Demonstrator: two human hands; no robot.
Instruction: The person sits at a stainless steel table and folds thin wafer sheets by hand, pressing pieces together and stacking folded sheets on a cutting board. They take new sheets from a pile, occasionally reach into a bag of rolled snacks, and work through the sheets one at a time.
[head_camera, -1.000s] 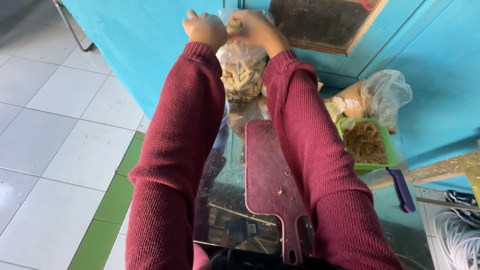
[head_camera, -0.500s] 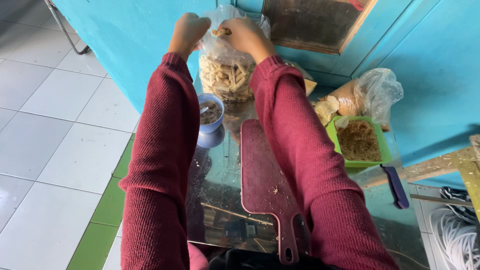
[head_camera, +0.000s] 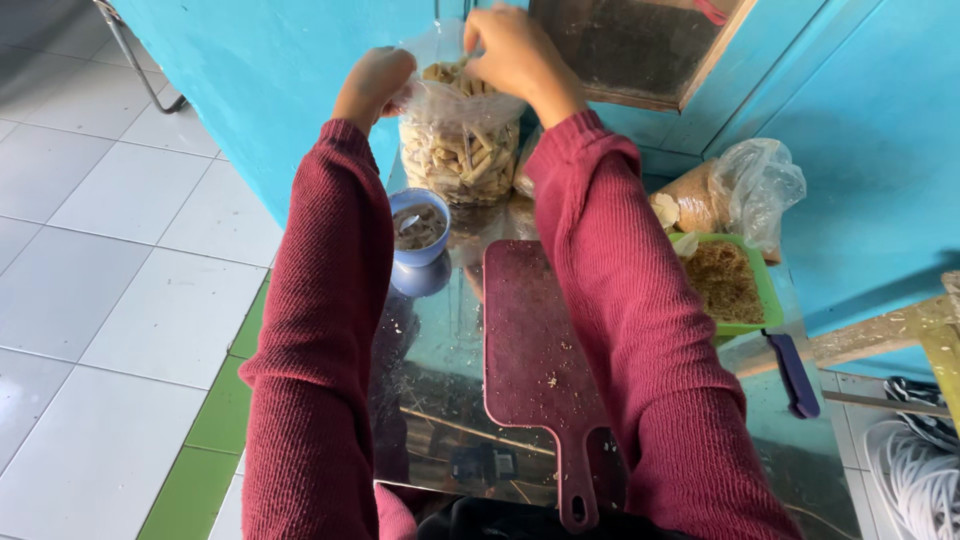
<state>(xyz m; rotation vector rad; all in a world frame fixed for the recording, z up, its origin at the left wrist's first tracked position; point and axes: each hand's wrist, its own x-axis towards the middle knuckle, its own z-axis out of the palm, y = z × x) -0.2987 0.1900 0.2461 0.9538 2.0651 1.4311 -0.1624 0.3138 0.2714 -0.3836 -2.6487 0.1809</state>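
A clear plastic bag full of pale stick-shaped snacks stands at the far end of a shiny metal table. My left hand pinches the bag's left upper edge. My right hand grips the bag's mouth on the right. Both arms wear dark red knitted sleeves. A dark red cutting board with crumbs lies between my forearms, its handle toward me.
A small blue bowl with a spoon sits left of the board. At the right are a green tray of brown shreds, a second plastic bag and a blue knife handle. A blue wall stands behind; white floor tiles lie left.
The view has tilted down a little, so the bag, my hands and the blue bowl now sit lower in frame. My hands have stayed at the bag's mouth, shifting slightly apart.
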